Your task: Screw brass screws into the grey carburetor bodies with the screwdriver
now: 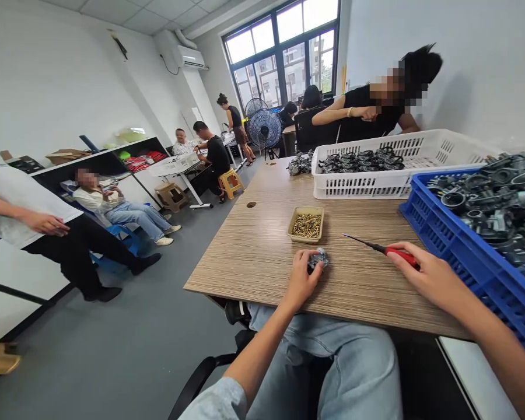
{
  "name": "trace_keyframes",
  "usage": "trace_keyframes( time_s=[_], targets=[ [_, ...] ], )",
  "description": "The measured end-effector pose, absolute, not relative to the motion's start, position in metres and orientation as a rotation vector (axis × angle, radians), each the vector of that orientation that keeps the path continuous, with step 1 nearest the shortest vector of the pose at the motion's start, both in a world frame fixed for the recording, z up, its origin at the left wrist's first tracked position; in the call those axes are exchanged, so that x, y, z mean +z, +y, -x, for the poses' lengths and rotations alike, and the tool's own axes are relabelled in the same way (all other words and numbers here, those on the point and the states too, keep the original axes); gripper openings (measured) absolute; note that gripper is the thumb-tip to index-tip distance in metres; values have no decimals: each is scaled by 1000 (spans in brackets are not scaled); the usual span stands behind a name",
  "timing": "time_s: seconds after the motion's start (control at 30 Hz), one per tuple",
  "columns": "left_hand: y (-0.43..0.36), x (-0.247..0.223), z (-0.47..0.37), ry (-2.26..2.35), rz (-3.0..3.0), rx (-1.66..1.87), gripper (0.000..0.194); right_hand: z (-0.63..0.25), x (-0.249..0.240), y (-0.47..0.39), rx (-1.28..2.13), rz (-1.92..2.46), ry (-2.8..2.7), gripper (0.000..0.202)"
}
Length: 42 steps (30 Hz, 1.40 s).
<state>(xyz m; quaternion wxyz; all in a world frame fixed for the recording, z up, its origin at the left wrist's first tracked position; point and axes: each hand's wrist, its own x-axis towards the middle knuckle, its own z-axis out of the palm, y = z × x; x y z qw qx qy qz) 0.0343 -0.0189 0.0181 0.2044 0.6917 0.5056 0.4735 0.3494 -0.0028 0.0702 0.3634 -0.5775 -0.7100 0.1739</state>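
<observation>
My left hand (304,274) is closed around a small grey metal part (318,260) close to the table's near edge. Fingers cover much of that part, so its exact kind is hard to make out. To the right, my right hand (422,271) grips a screwdriver (402,255) by its red handle, its dark shaft pointing left above the tabletop. Just beyond my left hand stands a small square tub (305,238) filled with many small brass-coloured pieces (307,224).
A blue crate (459,233) heaped with metal parts borders my right side. Behind the tub, a white basket (363,189) holds dark parts, with more metal parts (300,164) beside it. A co-worker (354,116) sits across the table (240,256); another person stands at left.
</observation>
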Motion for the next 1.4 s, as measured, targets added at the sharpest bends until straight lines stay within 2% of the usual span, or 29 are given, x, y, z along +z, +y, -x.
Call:
trace_keyframes(
  time_s=[0.13, 0.27, 0.43, 0.8, 1.4],
  targets=[
    [-19, 16, -32, 1391, -1984, 1302, 17, -337, 113, -31, 431, 1405, -1874, 45],
    [-18, 16, -31, 1388, -2001, 1306, 11, -322, 129, -47, 512, 1352, -1961, 41],
    [-16, 18, -31, 1393, -1988, 1314, 10, -310, 124, -48, 502, 1330, -2030, 32],
    [-16, 18, -31, 1365, -1972, 1349, 12, -299, 130, -53, 563, 1348, -2157, 27],
    [-18, 16, -31, 1338, -1942, 1344, 14, -289, 128, -75, 388, 1454, -2172, 33]
  ],
)
